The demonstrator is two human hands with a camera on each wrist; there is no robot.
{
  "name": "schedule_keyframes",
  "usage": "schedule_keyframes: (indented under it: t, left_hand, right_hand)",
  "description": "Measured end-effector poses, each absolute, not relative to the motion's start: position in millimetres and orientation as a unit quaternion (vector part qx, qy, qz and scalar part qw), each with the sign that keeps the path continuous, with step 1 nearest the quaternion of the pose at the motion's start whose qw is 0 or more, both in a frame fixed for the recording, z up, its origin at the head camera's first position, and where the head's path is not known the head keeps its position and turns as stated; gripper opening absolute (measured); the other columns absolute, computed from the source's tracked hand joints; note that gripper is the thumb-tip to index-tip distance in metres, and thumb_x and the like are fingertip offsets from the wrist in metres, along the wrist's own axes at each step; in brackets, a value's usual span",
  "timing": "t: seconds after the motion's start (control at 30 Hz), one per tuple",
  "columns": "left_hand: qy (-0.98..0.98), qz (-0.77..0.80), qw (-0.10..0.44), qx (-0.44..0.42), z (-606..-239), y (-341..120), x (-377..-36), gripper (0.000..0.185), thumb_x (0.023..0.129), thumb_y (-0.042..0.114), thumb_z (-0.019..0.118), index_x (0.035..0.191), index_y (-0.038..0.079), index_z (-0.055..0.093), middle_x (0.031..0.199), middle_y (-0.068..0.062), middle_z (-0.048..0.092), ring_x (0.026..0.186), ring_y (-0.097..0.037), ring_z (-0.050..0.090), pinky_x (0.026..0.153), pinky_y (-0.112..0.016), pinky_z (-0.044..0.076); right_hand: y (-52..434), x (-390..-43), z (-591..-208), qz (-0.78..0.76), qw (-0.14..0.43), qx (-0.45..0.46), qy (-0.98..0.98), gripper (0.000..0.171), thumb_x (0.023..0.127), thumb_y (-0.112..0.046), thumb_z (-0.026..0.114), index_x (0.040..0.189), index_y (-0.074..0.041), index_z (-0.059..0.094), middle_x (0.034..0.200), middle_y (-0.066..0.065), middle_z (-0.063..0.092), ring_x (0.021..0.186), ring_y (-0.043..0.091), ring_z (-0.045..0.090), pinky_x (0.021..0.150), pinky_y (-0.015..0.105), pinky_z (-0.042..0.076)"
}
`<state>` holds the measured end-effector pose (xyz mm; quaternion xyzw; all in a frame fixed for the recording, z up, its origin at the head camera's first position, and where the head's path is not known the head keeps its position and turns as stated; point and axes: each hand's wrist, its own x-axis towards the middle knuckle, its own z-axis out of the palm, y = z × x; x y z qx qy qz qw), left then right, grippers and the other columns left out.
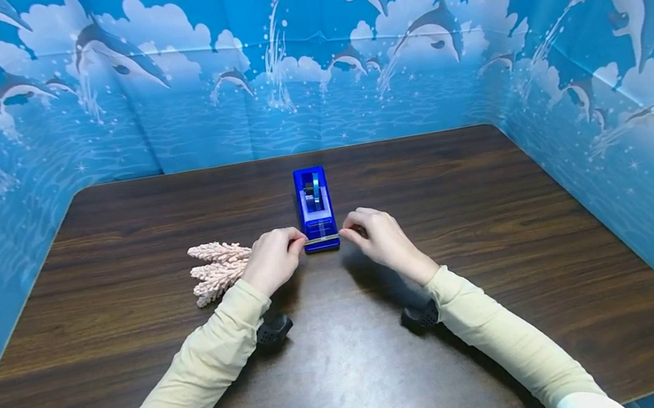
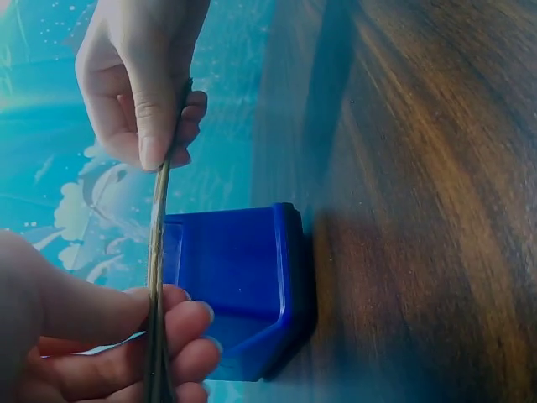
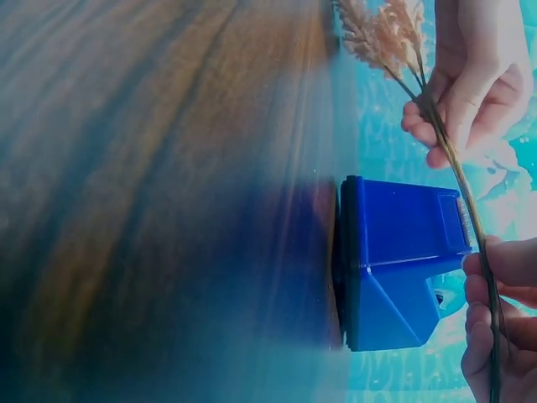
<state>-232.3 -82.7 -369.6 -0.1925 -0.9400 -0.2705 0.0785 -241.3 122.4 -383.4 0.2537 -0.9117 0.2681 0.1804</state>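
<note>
Right wrist view, unlike left, shows pink sprigs; left hand and right hand pinch their stems.

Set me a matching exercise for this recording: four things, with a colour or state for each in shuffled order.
Things
1. Tape dispenser
2. Flower heads
3. Stems
4. Tabletop

Colours or states
A. Pale pink
B. Brown, with wood grain
C. Blue
D. Pinched by the left hand and the right hand

Pairs: 1-C, 2-A, 3-D, 4-B
</note>
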Motion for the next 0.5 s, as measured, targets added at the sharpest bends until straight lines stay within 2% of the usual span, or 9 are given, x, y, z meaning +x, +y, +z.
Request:
schedule_keyframes:
  t: [0.2,0.5]
  left_hand:
    - [-0.937,-0.277,0.095,-0.191,-369.8,-82.2,-231.4,0.01,0.084,0.012,0.057,0.084,0.011,0.067,0.08,-0.002,0.068,0.075,-0.021,0.062,0.07,-0.039,0.046]
    - [-0.935,-0.27,0.112,-0.2,-370.1,-82.4,-230.0,0.007,0.078,0.006,0.062,0.078,0.011,0.065,0.083,-0.003,0.067,0.072,-0.02,0.061,0.066,-0.037,0.045]
  right_hand:
    - [123.9,-240.4,-382.2,0.277,0.184,0.26,-0.907,0.009,0.081,-0.018,0.065,0.075,-0.011,0.063,0.068,-0.002,0.055,0.06,0.008,0.047,0.055,0.022,0.038]
    - [124.5,-237.4,-373.5,0.274,0.126,0.25,-0.92,0.011,0.08,-0.019,0.066,0.073,-0.012,0.061,0.071,-0.002,0.058,0.061,0.007,0.051,0.056,0.02,0.042]
